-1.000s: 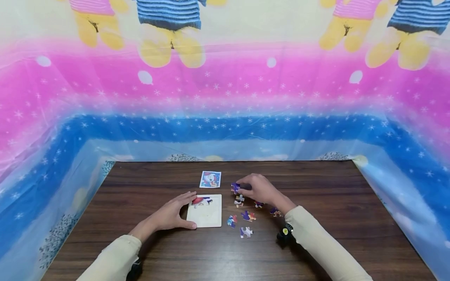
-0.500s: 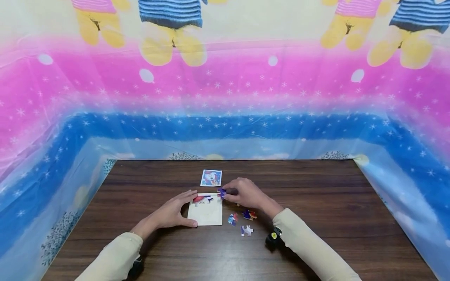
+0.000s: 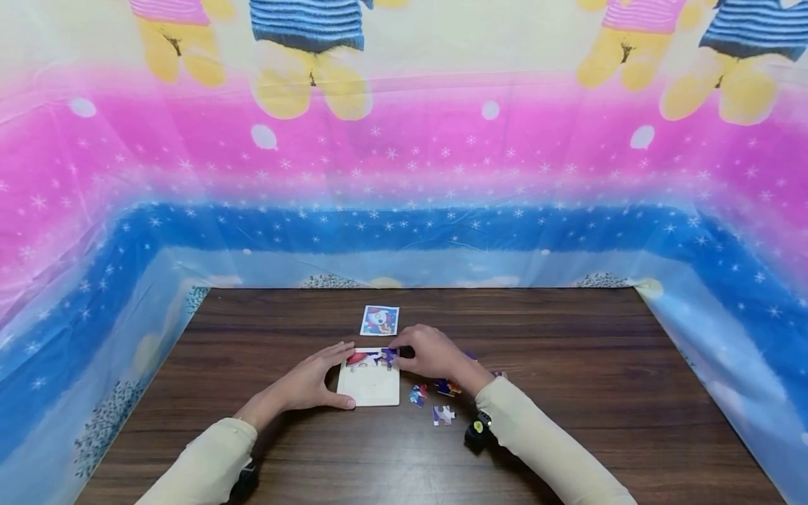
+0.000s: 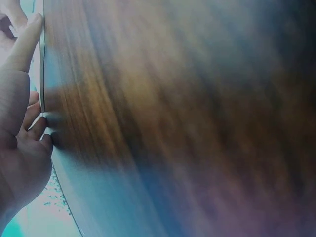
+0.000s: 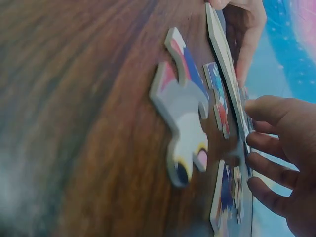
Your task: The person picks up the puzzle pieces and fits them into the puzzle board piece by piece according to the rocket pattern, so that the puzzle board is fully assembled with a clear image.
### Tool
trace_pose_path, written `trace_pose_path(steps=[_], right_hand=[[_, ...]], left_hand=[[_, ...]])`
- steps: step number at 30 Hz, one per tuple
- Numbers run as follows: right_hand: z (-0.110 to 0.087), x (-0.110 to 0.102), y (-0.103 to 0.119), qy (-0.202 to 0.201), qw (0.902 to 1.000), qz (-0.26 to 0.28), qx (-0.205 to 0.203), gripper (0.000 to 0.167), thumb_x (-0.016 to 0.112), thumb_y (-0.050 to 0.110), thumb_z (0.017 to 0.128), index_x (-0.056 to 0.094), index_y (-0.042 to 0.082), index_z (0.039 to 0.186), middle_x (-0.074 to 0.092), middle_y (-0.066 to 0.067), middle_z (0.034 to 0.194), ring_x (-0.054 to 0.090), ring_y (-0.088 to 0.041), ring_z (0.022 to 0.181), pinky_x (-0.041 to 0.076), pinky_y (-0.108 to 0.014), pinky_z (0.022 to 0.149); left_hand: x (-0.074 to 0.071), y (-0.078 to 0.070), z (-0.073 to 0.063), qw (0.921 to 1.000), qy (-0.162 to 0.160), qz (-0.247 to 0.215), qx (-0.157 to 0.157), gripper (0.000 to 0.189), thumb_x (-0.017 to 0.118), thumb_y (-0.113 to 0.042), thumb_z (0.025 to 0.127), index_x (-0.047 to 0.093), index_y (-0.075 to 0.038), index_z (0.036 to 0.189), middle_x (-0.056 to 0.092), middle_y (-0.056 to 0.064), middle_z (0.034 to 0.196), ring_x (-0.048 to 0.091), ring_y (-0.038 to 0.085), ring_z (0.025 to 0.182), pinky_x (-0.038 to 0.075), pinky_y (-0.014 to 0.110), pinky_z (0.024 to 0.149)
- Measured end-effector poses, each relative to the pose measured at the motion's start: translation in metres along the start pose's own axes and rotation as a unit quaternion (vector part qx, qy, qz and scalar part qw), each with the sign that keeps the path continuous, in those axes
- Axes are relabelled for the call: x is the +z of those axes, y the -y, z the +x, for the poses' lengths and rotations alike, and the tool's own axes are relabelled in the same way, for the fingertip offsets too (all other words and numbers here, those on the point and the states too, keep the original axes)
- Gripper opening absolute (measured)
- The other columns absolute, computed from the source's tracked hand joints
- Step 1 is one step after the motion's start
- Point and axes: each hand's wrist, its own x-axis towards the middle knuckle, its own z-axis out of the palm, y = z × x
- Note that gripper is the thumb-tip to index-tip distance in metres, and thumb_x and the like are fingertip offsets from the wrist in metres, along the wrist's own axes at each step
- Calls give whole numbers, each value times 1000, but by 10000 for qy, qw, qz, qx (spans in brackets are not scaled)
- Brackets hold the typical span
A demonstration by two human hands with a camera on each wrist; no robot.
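Your right grip (image 3: pixel 429 351) pinches a purple puzzle piece (image 3: pixel 388 356) at its fingertips, at the far right corner of the white tray (image 3: pixel 369 393); cannot tell whether the piece lies flat. Your left grip (image 3: pixel 309 379) is spread across the tray's left side and holds it, thumb at the near left corner, fingertips at the far left. Just left of the pinched piece, red-and-white puzzle artwork (image 3: pixel 357 359) fills the tray's far left part. Right of the tray lie a blue-red piece (image 3: pixel 418 395), a purple-orange piece (image 3: pixel 449 387) and, closest to you, a white-purple piece (image 3: pixel 444 415). Picture card (image 3: pixel 379 320): beyond the tray, near the far edge of the surface (image 3: pixel 303 456).
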Motion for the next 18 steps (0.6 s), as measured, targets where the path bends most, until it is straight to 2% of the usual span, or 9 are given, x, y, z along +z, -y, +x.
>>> trace_pose_path(steps=[4, 18], right_hand=[[2, 3, 1, 47, 9999, -92, 19, 32, 72, 34, 96, 76, 16, 122, 72, -2, 122, 66, -17, 111, 55, -39, 96], [6, 2, 8, 61, 9999, -128, -53, 30, 71, 32, 97, 77, 16, 121, 73, -1, 117, 65, -15, 100, 55, -35, 85]], left_hand=[[0, 0, 0, 10000, 20, 18, 14, 102, 81, -59, 80, 40, -6, 157, 34, 11, 164, 27, 36, 153, 31, 61, 117], [0, 1, 0, 10000, 21, -6, 63, 101, 81, -59, 81, 40, -5, 157, 34, 12, 164, 27, 36, 153, 31, 62, 117]])
